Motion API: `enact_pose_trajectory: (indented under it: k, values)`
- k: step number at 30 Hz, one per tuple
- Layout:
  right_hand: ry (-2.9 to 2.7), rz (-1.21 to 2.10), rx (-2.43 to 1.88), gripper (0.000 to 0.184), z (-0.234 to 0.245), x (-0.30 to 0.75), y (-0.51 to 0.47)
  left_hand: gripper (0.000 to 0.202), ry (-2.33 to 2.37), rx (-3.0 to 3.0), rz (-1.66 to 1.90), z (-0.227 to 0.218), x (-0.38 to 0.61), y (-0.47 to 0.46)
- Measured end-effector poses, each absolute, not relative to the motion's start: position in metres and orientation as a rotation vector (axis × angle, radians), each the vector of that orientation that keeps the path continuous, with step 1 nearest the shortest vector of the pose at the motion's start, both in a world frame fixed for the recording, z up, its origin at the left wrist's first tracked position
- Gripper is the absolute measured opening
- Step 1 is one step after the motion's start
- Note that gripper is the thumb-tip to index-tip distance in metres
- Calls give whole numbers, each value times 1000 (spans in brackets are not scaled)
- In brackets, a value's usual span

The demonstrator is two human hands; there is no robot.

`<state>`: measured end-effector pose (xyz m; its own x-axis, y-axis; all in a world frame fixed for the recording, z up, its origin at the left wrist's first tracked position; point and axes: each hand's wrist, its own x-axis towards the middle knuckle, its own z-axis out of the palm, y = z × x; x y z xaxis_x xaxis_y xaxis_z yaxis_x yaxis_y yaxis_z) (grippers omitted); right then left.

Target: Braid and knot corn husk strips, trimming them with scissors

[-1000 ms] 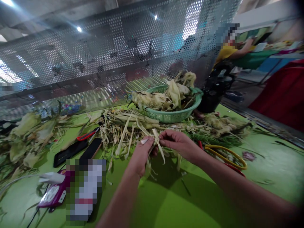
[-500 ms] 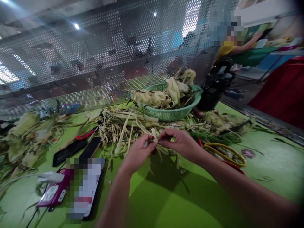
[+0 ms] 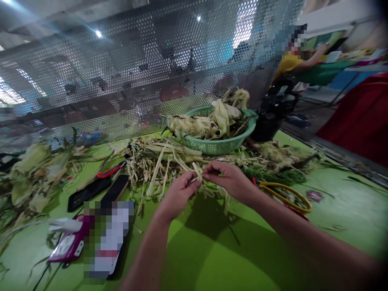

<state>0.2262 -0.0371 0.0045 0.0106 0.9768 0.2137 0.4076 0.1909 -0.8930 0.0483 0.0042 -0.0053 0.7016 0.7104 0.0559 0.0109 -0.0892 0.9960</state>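
- I'm reading clock positions from the spot where the fingertips meet; the pale husk strip (image 3: 197, 167) lies right there, between the two hands and above the green table (image 3: 212, 262).
- My left hand (image 3: 178, 196) comes in from about seven o'clock; thumb and fingers look pressed together on the strip's lower part, leaving little gap.
- My right hand (image 3: 228, 178) comes in from three o'clock; its thumb and forefinger nearly meet, tips at the strip's right side; whether they pinch it or merely touch it — I can't tell at this size.
- The relation that matters: the strip's long axis runs roughly from eleven to five o'clock, its loose end upward and away from me; it lies at one o'clock off the left fingertips and nine o'clock off the right; both hands are very near, the left seemingly the firmer hold.
- Around that spot: the pile of pale husk lengths (image 3: 139, 161) toward ten o'clock; the green basket (image 3: 212, 149) at one, heaped with husk; the yellow loop handle (image 3: 309, 206) between three and four, past the right wrist; the dark phone (image 3: 117, 188) near nine.
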Motion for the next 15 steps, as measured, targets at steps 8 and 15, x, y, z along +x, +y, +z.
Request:
enact_pose_trajectory:
  k: [8,15]
  values:
    - [-1392,1067,-1257,26,11,224,-39,28,603,1574,614,-6,52,2]
    - [-1337,980,-1226,22,7,221,-39,32,615,1621,637,-6,57,-4]
